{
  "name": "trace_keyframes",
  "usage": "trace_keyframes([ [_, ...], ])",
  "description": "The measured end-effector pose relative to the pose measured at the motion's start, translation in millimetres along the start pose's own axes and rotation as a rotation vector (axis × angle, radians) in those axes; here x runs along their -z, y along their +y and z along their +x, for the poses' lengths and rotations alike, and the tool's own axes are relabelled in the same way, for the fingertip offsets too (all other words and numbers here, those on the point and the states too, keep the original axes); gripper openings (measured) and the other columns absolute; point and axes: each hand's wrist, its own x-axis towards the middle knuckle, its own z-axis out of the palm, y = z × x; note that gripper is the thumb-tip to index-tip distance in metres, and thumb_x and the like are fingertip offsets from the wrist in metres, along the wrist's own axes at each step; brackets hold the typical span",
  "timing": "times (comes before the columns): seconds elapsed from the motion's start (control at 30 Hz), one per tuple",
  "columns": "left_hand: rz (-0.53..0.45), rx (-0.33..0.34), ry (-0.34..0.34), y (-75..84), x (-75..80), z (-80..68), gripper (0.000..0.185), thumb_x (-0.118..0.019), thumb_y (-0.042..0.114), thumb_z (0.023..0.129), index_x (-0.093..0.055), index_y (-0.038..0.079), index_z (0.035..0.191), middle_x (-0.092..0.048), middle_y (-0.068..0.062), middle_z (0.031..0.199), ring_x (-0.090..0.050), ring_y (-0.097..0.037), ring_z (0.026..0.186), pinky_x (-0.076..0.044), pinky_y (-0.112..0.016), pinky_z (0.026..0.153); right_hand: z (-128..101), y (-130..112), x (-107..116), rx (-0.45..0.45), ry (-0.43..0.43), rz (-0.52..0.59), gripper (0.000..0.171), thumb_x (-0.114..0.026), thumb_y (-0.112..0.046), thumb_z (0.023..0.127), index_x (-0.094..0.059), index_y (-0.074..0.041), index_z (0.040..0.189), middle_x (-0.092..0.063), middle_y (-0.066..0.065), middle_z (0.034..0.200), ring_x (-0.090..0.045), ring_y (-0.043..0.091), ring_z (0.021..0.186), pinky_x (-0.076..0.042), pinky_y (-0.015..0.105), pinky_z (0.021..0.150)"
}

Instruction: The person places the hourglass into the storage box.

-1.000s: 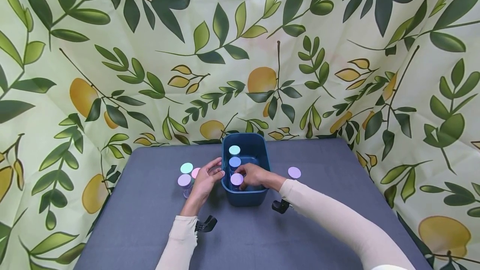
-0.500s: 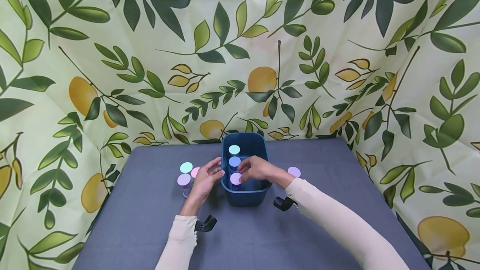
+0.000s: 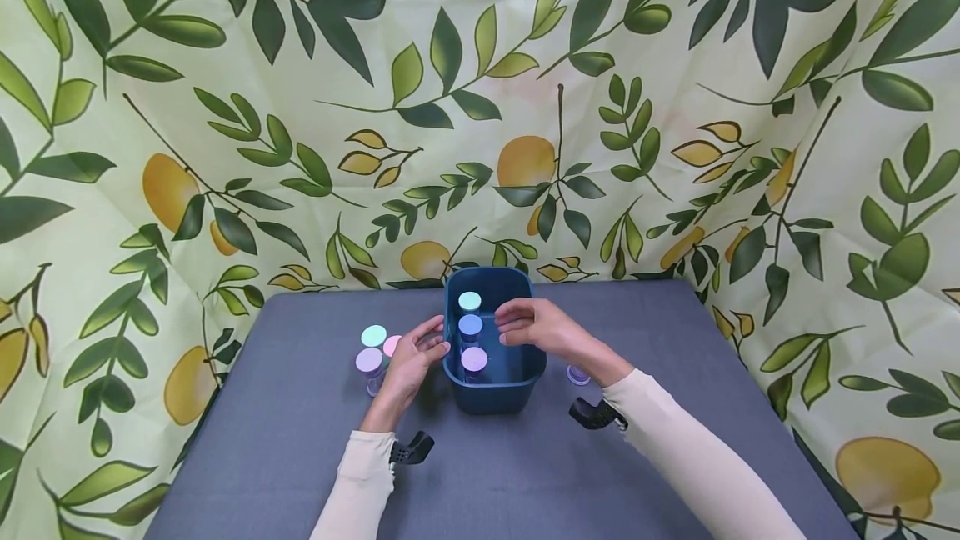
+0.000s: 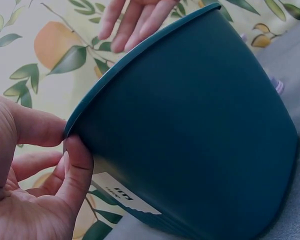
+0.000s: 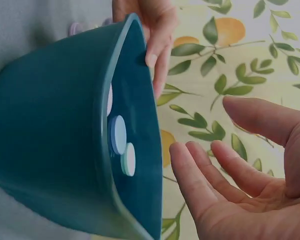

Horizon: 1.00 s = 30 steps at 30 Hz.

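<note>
A teal plastic bin (image 3: pixel 525 369) stands mid-table. Inside it, three lidded jars stand in a row along its left wall: mint lid (image 3: pixel 469 301), blue lid (image 3: pixel 470 325), purple lid (image 3: pixel 474 359). My left hand (image 3: pixel 435 346) grips the bin's left rim; in the left wrist view the thumb (image 4: pixel 76 167) presses the outer wall and a finger lies on the rim. My right hand (image 3: pixel 517 323) hovers over the bin's right half with relaxed fingers. Its palm (image 5: pixel 250 200) holds nothing.
Left of the bin stand three more jars, with mint (image 3: pixel 373 336), purple (image 3: pixel 369 361) and pink (image 3: pixel 392 346) lids. Another purple-lidded jar (image 3: pixel 577 374) sits right of the bin, partly hidden by my right wrist. A leaf-and-lemon cloth backs the grey table (image 3: pixel 300 457).
My right hand let go of the purple-lidded jar inside the bin and rose up and to the right, out of it. The left hand stayed on the rim.
</note>
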Motion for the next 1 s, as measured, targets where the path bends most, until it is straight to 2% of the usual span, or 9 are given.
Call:
trace_keyframes([
  [0.3, -0.008, -0.009, -0.007, -2.7, 0.0, 0.9, 0.051, -0.064, 0.003, 0.09, -0.054, 0.009, 0.14, -0.055, -0.015, 0.138, -0.058, -0.028, 0.117, -0.051, -0.038, 0.1, -21, 15, 26, 0.052, 0.112, 0.1, 0.044, -0.071, -0.018, 0.089, -0.058, -0.008, 0.13, -0.064, 0.012, 0.13, -0.061, 0.029, 0.122, -0.049, 0.043, 0.103],
  [0.43, -0.001, -0.006, 0.0, -1.8, 0.3, -0.2, 0.051, -0.064, 0.003, 0.09, -0.054, 0.01, 0.14, -0.055, -0.014, 0.138, -0.058, -0.027, 0.118, -0.05, -0.041, 0.102, -27, 24, 36, 0.066, 0.145, 0.156, 0.04, -0.068, -0.019, 0.092, -0.057, -0.007, 0.129, -0.061, 0.018, 0.133, -0.06, 0.033, 0.122, -0.052, 0.041, 0.1],
  [0.57, 0.003, -0.006, 0.005, -1.2, 1.3, 0.2, 0.051, -0.065, 0.004, 0.09, -0.055, 0.011, 0.14, -0.056, -0.012, 0.137, -0.059, -0.024, 0.115, -0.05, -0.041, 0.102, -32, 37, 44, 0.083, 0.187, 0.209, 0.042, -0.067, -0.02, 0.093, -0.055, -0.003, 0.129, -0.06, 0.018, 0.129, -0.066, 0.019, 0.112, -0.055, 0.035, 0.094],
  [0.67, -0.01, -0.018, -0.01, -1.2, 1.1, 0.8, 0.051, -0.064, 0.003, 0.09, -0.054, 0.008, 0.14, -0.056, -0.014, 0.136, -0.06, -0.021, 0.111, -0.053, -0.033, 0.096, -37, 48, 48, 0.086, 0.231, 0.221, 0.042, -0.067, -0.02, 0.093, -0.055, -0.001, 0.129, -0.062, 0.013, 0.126, -0.066, 0.008, 0.104, -0.056, 0.035, 0.093],
  [0.83, -0.032, -0.039, -0.02, -0.7, 0.4, 1.2, 0.052, -0.063, -0.001, 0.089, -0.053, 0.005, 0.14, -0.055, -0.017, 0.134, -0.059, -0.018, 0.106, -0.053, -0.023, 0.085, -43, 63, 52, 0.078, 0.303, 0.222, 0.042, -0.065, -0.024, 0.095, -0.055, -0.002, 0.128, -0.064, 0.005, 0.12, -0.065, 0.005, 0.102, -0.055, 0.038, 0.094],
  [1.0, -0.019, -0.032, -0.015, -1.3, 1.0, 1.2, 0.052, -0.063, 0.001, 0.09, -0.053, 0.007, 0.141, -0.055, -0.015, 0.136, -0.059, -0.021, 0.111, -0.052, -0.027, 0.092, -48, 73, 55, 0.088, 0.378, 0.252, 0.043, -0.065, -0.024, 0.095, -0.053, 0.001, 0.128, -0.065, -0.007, 0.112, -0.064, 0.002, 0.101, -0.056, 0.03, 0.091],
])
